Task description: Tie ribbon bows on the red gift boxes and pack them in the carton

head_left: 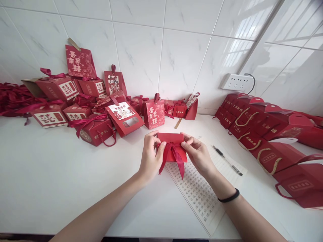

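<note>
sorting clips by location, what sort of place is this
Likely a home or small workroom: there are white marbled wall tiles, a smooth white tabletop, and a row of red cardboard boxes on it.

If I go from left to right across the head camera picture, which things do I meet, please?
Heap of dark red ribbon, red box with a red cord handle, left hand, ribbon-tied red box, right hand, pen, nearest red box of the row at right.
</note>
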### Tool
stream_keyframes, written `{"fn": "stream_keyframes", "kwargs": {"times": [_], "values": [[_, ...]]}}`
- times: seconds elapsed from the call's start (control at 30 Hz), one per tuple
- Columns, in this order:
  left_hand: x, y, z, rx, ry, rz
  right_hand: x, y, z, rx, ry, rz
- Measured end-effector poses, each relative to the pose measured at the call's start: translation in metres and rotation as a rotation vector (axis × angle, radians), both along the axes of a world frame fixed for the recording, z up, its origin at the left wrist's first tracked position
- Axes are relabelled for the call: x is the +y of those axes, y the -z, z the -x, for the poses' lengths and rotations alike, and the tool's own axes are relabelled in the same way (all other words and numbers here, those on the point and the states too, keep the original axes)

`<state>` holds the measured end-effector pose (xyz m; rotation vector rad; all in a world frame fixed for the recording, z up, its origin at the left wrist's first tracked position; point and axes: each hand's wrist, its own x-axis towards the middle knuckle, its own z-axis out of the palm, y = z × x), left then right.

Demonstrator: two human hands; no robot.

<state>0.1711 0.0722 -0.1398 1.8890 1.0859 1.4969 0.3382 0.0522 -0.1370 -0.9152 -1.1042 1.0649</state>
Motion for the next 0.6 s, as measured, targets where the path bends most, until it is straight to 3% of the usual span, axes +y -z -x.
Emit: {"fn": "stream_keyframes", "kwargs": {"times": [0.6], "values": [[0.0084,0.0058,0.0034,-0.023,0.032,0.072,0.0048,0.0007,0.0027,0.017,0.029,-0.022]]}}
